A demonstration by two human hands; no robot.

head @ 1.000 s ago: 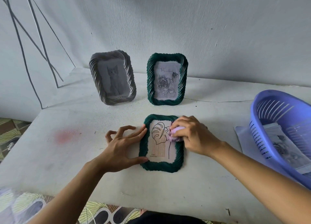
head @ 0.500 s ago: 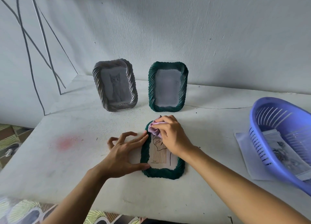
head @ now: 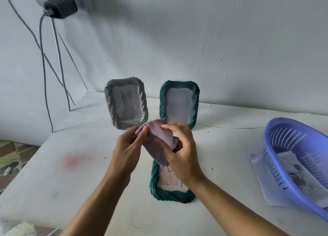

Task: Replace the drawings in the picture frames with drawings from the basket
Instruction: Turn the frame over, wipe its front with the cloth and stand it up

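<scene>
A green rope-edged frame (head: 169,196) lies flat on the white table, its leaf drawing half hidden under my hands. Above it both hands hold a purple cloth (head: 158,138): my left hand (head: 127,147) pinches its upper corner, my right hand (head: 181,150) grips its lower part. Behind them a grey frame (head: 126,102) with a cat drawing and a second green frame (head: 179,102) with a pale sheet stand upright near the wall. At the right, a purple basket (head: 276,166) holds drawings (head: 298,173).
A loose sheet of paper (head: 257,168) lies under the basket's left side. Grey cables (head: 44,70) hang from a black plug (head: 60,7) on the wall at the left. The table's left edge drops to a patterned floor (head: 10,156).
Both hands have risen off the lying frame. My left hand let go of the frame's edge and took hold of the cloth together with my right. The camera tilted upward.
</scene>
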